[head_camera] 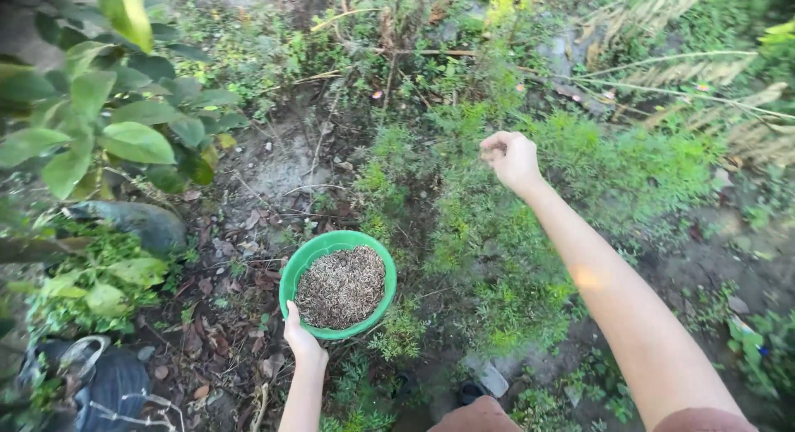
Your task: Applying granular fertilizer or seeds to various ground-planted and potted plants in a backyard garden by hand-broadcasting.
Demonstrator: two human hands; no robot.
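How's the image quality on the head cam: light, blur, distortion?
Head view: soft, even daylight with no hard shadows; a warm bright patch on the right forearm. The large leaves at upper left are slightly soft. The green bowl and its grainy fill are fairly sharp, as are the left hand and the closed right hand. Wide-angle stretch shows at the edges.

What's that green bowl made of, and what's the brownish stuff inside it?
The bowl, held by the left hand, looks like plastic: an even bright green with a smooth, thin rim. The filling looks like dry, grainy plant matter, perhaps seeds or husks; too fine to tell.
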